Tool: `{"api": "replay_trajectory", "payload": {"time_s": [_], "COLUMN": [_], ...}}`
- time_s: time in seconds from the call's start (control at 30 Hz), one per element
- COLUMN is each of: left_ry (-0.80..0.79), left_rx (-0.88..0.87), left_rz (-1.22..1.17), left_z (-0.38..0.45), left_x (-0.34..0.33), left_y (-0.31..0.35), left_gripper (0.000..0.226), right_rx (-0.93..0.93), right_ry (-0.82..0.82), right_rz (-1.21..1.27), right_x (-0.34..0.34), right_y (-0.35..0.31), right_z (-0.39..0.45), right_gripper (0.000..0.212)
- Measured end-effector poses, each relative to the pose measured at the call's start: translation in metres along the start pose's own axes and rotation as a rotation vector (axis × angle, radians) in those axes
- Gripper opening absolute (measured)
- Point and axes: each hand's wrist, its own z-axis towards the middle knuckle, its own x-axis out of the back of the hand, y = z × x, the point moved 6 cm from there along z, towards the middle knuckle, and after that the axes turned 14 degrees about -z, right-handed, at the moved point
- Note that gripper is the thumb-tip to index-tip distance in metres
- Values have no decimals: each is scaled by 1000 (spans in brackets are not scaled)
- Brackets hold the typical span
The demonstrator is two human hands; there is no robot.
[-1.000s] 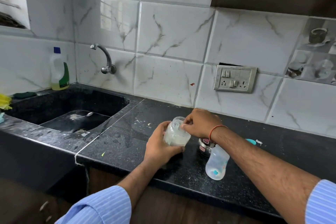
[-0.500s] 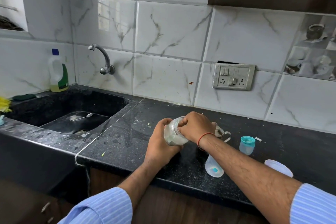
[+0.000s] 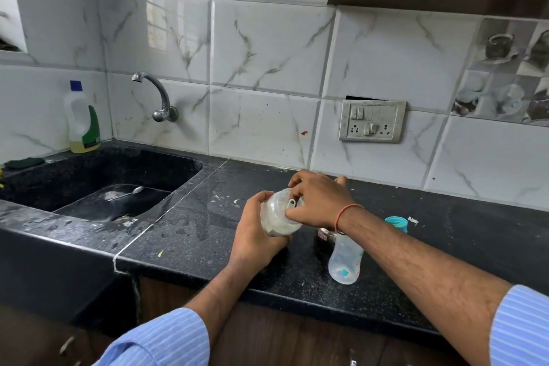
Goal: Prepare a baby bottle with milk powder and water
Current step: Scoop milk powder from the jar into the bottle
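Head camera shows your left hand (image 3: pixel 255 235) wrapped around a tilted powder jar (image 3: pixel 277 214) above the black counter (image 3: pixel 202 235), your right hand (image 3: pixel 319 202) pinching a white scoop (image 3: pixel 291 203) at its mouth, the baby bottle (image 3: pixel 344 260) standing just right.

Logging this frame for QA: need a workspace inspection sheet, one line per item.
Surface: black speckled stone counter, wet patches and white specks.
Job's things: clear powder jar, tilted; clear plastic baby bottle, upright, uncapped; teal bottle ring.
Clutter: spoon in the black sink; detergent bottle.
Grip: left hand holds the jar; right hand at its mouth.
Cables: nothing seen.
Surroundings: wall tap, switch plate.
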Motion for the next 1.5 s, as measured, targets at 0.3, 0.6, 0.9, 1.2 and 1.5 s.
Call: {"api": "replay_trajectory", "payload": {"time_s": [0.3, 0.6, 0.9, 1.2, 1.5], "left_ry": [3, -32, -41, -47, -87], "left_rx": [-9, 8, 24, 29, 74], "left_rz": [-5, 4, -17, 7, 11], "left_z": [1, 0, 2, 0, -1], "left_x": [1, -2, -2, -4, -8], "left_y": [-2, -2, -7, -1, 1], "left_gripper": [94, 92, 96, 90, 87], "right_rx": [92, 56, -49, -202, -253], "right_ry": [55, -121, -118, -57, 2], "right_rz": [-106, 74, 530, 626, 720], "right_x": [5, -13, -16, -13, -8], "right_y": [1, 1, 12, 32, 55], "right_z": [-7, -1, 17, 16, 15], "right_gripper": [26, 17, 18, 36, 19]}}
